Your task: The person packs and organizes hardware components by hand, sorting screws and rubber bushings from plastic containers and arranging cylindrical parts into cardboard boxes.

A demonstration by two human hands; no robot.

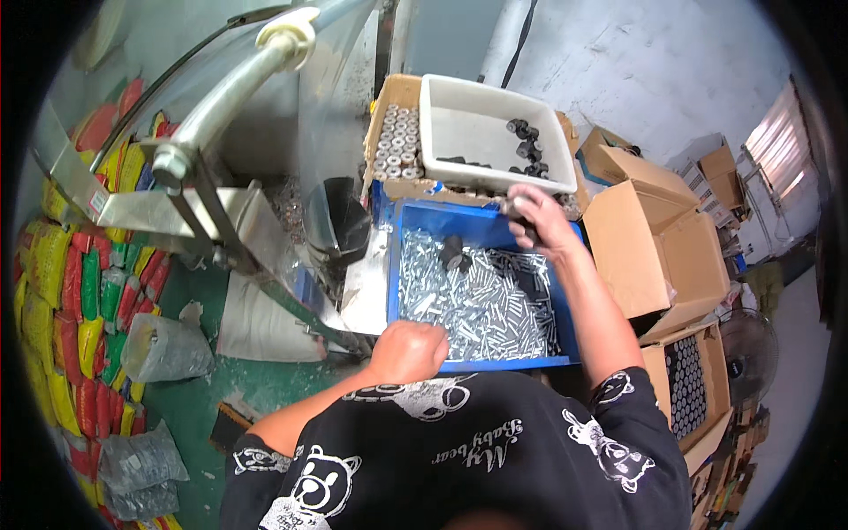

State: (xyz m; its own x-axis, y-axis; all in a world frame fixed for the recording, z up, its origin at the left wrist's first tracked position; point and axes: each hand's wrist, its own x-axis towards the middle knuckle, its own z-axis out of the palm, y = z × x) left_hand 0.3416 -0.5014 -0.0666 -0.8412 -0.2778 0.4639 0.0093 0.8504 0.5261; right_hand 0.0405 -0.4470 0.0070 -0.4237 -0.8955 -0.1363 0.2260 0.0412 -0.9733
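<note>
A blue bin [572, 340] in front of me holds a heap of small silver metal pins [495, 300]. Two or so black cylindrical parts [453, 253] lie on the pins near the bin's far left. My right hand [541, 221] is raised over the far right edge of the bin, its fingers curled around a small dark part, mostly hidden by the fingers. Closed in a fist, my left hand [408, 352] rests by the bin's near left corner; what it holds, if anything, is hidden.
Beyond the bin, a white tray [486, 106] holds black parts, beside a cardboard box of ring-shaped pieces [399, 141]. An open carton [632, 238] and a box of dark round parts [687, 384] stand right. A metal machine arm [234, 106] rises left, near stacked colourful sacks [84, 327].
</note>
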